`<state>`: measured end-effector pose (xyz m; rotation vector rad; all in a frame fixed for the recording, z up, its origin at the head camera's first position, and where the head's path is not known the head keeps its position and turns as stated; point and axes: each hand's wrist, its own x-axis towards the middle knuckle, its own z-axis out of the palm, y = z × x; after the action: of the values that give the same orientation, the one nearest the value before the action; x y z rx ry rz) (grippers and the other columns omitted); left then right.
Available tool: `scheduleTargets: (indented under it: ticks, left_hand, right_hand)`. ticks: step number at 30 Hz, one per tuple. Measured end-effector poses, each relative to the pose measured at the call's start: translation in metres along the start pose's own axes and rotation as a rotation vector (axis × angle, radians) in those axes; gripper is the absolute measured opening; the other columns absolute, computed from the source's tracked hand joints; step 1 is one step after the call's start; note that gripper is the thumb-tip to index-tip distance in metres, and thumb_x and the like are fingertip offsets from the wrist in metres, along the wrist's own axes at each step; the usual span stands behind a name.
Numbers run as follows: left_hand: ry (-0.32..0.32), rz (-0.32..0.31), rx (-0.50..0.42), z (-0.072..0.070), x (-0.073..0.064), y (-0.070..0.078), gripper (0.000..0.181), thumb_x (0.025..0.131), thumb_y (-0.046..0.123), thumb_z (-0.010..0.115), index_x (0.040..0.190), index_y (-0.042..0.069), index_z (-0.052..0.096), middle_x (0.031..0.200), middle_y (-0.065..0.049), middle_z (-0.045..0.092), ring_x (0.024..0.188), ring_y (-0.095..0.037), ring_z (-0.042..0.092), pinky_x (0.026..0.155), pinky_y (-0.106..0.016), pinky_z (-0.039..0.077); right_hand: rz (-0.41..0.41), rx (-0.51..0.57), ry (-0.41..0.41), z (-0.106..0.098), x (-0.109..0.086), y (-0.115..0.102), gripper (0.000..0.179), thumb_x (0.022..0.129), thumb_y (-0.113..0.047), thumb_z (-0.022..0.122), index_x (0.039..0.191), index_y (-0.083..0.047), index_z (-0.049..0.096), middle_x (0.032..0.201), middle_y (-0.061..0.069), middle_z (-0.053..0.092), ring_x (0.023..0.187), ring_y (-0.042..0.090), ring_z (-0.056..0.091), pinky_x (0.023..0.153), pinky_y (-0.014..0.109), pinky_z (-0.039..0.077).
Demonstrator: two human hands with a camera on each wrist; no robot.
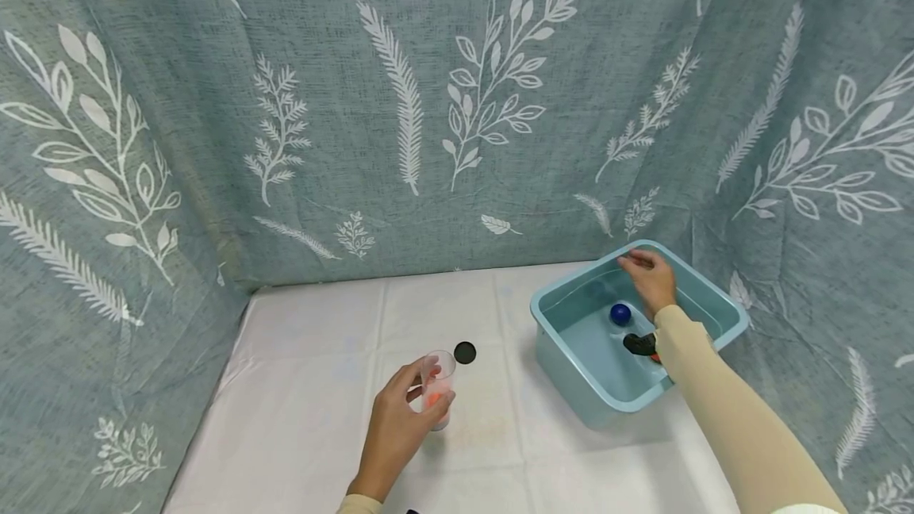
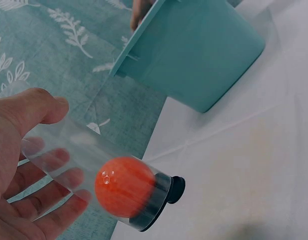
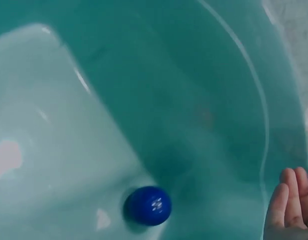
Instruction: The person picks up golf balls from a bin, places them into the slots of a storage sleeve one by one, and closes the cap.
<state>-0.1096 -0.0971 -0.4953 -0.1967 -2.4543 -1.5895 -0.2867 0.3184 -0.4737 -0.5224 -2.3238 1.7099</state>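
1. Nearest the camera, the right sleeve (image 1: 750, 419) reaches in from five o'clock, over the rim of the bin (image 1: 571, 387).
2. Right hand (image 1: 651, 280): over the bin, toward its far side. Fingers lie straight and side by side in the right wrist view, at four o'clock, with nothing in them.
3. Left hand (image 1: 403, 419): wrapped round the clear cup (image 1: 441, 377), thumb on one side, fingers on the other, fingers slightly apart. It comes to the cup from eight o'clock.
4. An orange ball (image 2: 125, 187) sits inside the cup, toward one end. Whether the cup touches the table (image 1: 321, 355), I cannot tell.
5. Just off the cup at one o'clock, a black disc (image 1: 465, 352) lies flat on the table.
6. Between two and three o'clock from the cup, and well apart from it, stands the bin.
7. On the bin's floor is a blue ball (image 1: 620, 314). Near it, at five o'clock, is a dark object (image 1: 637, 344), partly under the sleeve from this angle, with a reddish bit (image 1: 654, 358) beside it, mostly hidden.
8. At twelve o'clock, behind the table, hangs a leaf-print curtain (image 1: 328, 125).
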Motion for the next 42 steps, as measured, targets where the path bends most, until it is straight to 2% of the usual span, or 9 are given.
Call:
scheduleTargets:
  ticks: [4, 8, 11, 16, 22, 26, 30, 36, 42]
  left_hand:
    - [-0.002, -0.001, 0.004, 0.001, 0.002, -0.001, 0.053, 0.081, 0.01, 0.086, 0.13, 0.017, 0.066, 0.114, 0.002, 0.067, 0.105, -0.019, 0.067, 0.093, -0.028, 0.057]
    - [-0.004, -0.025, 0.008, 0.002, 0.003, -0.003, 0.053, 0.081, 0.011, 0.085, 0.13, 0.017, 0.067, 0.114, 0.002, 0.067, 0.104, -0.018, 0.067, 0.093, -0.028, 0.057]
    - [-0.004, -0.05, 0.004, 0.002, 0.004, -0.004, 0.052, 0.081, 0.012, 0.085, 0.13, 0.018, 0.067, 0.115, 0.004, 0.067, 0.104, -0.016, 0.067, 0.094, -0.027, 0.056]
    - [-0.001, -0.061, 0.009, 0.004, 0.004, -0.005, 0.052, 0.08, 0.012, 0.086, 0.128, 0.018, 0.068, 0.115, 0.006, 0.067, 0.106, -0.014, 0.066, 0.093, -0.024, 0.056]
    - [-0.004, -0.05, 0.02, 0.005, 0.007, -0.008, 0.051, 0.08, 0.012, 0.086, 0.128, 0.016, 0.068, 0.116, 0.006, 0.067, 0.107, -0.014, 0.065, 0.093, -0.024, 0.056]
    - [-0.007, -0.068, 0.02, 0.006, 0.009, -0.008, 0.052, 0.08, 0.013, 0.087, 0.128, 0.017, 0.068, 0.115, 0.007, 0.067, 0.107, -0.011, 0.065, 0.094, -0.024, 0.055]
    - [-0.009, -0.064, 0.03, 0.005, 0.008, -0.008, 0.051, 0.081, 0.014, 0.087, 0.128, 0.018, 0.068, 0.115, 0.008, 0.068, 0.108, -0.01, 0.064, 0.095, -0.024, 0.055]
    - [0.006, -0.02, 0.062, 0.005, 0.008, -0.012, 0.053, 0.08, 0.012, 0.087, 0.129, 0.015, 0.067, 0.115, 0.005, 0.068, 0.109, -0.016, 0.065, 0.094, -0.028, 0.057]
    - [-0.002, -0.033, 0.078, 0.003, 0.007, -0.013, 0.054, 0.082, 0.013, 0.086, 0.131, 0.012, 0.065, 0.116, 0.003, 0.069, 0.11, -0.018, 0.065, 0.094, -0.031, 0.057]
  right_hand:
    - [0.027, -0.048, -0.012, 0.001, 0.01, 0.012, 0.052, 0.098, -0.023, 0.068, 0.14, 0.002, 0.054, 0.115, 0.009, 0.059, 0.096, 0.01, 0.054, 0.098, 0.037, 0.05]
    - [0.057, -0.113, -0.058, -0.001, 0.018, 0.025, 0.053, 0.098, -0.021, 0.067, 0.141, 0.005, 0.052, 0.118, 0.014, 0.058, 0.108, 0.026, 0.057, 0.096, 0.039, 0.05]
    - [0.099, -0.141, -0.121, -0.003, 0.022, 0.031, 0.056, 0.098, -0.021, 0.066, 0.143, 0.008, 0.048, 0.131, 0.025, 0.054, 0.123, 0.039, 0.052, 0.105, 0.047, 0.047]
    - [0.159, -0.206, -0.22, -0.007, 0.023, 0.036, 0.062, 0.098, -0.024, 0.066, 0.145, 0.008, 0.044, 0.15, 0.03, 0.041, 0.135, 0.044, 0.042, 0.113, 0.054, 0.039]
    - [0.142, -0.217, -0.352, -0.016, 0.045, 0.061, 0.063, 0.085, -0.022, 0.082, 0.134, 0.009, 0.055, 0.132, 0.029, 0.056, 0.121, 0.042, 0.054, 0.106, 0.05, 0.047]
    - [0.147, -0.272, -0.402, -0.018, 0.059, 0.074, 0.06, 0.079, -0.02, 0.084, 0.126, 0.009, 0.059, 0.126, 0.028, 0.058, 0.117, 0.041, 0.054, 0.105, 0.051, 0.046]
    - [0.194, -0.362, -0.41, -0.013, 0.051, 0.069, 0.057, 0.082, -0.011, 0.076, 0.129, 0.012, 0.054, 0.131, 0.033, 0.052, 0.12, 0.045, 0.05, 0.108, 0.055, 0.042]
    - [0.182, -0.502, -0.409, -0.011, 0.046, 0.065, 0.043, 0.084, -0.003, 0.071, 0.12, 0.014, 0.056, 0.115, 0.027, 0.059, 0.104, 0.035, 0.056, 0.09, 0.042, 0.052]
    - [0.148, -0.557, -0.45, -0.011, 0.049, 0.068, 0.037, 0.085, -0.006, 0.073, 0.115, 0.013, 0.062, 0.108, 0.024, 0.063, 0.096, 0.03, 0.058, 0.081, 0.037, 0.054]
